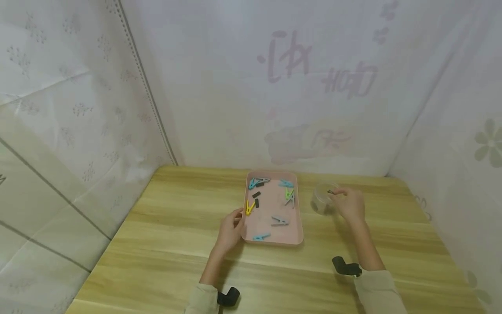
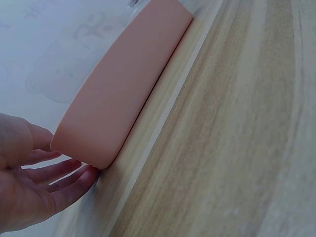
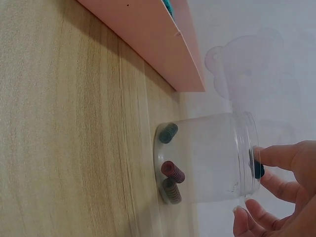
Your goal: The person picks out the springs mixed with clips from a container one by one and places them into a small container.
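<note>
One small dark piece observed at the mouth of a clear jar, pinched between thumb and finger of the right hand. Jar stands upright on the desk, right of the pink tray; three ribbed cylinders lie at its bottom. Left hand grips the tray's left side. Tray contains coloured clips and dark cylinders.
</note>
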`<action>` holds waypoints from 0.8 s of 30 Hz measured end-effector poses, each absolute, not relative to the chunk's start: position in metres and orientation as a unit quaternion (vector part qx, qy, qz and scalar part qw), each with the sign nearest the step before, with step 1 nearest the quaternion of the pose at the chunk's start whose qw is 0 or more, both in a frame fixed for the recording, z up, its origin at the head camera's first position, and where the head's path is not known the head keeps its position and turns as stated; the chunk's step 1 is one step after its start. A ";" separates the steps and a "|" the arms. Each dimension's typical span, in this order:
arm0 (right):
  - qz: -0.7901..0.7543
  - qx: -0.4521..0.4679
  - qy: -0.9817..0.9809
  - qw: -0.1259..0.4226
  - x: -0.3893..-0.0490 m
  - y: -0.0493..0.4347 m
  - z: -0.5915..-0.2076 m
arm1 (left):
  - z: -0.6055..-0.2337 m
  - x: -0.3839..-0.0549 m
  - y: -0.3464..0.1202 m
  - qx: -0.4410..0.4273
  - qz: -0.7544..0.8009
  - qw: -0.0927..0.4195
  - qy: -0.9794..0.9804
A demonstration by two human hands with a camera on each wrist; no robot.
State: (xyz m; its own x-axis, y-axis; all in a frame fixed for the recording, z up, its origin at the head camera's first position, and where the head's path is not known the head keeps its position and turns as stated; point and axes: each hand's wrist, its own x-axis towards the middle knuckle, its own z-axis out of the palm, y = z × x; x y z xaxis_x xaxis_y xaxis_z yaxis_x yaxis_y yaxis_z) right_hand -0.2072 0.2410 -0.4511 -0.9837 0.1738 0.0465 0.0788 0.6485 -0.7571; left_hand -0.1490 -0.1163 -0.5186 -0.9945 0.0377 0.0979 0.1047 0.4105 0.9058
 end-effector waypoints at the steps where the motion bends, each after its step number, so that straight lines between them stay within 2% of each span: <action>1: 0.414 -0.068 -0.906 0.058 -0.207 0.241 -0.452 | -0.519 -0.148 -0.116 -0.042 -0.543 0.031 -0.838; 14: 0.417 -0.055 -0.906 0.053 -0.211 0.245 -0.461 | -0.523 -0.143 -0.113 -0.047 -0.546 0.042 -0.835; 24: 0.405 -0.064 -0.909 0.077 -0.212 0.243 -0.465 | -0.524 -0.147 -0.115 -0.049 -0.537 0.044 -0.841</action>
State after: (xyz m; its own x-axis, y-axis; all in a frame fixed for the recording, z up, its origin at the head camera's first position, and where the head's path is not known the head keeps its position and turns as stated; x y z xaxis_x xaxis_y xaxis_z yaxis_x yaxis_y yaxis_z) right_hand -0.2125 0.2430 -0.4654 -0.9800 0.1792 0.0870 0.0551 0.6635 -0.7462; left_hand -0.1469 -0.1153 -0.5240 -0.9914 0.0349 0.1258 0.1288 0.4190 0.8988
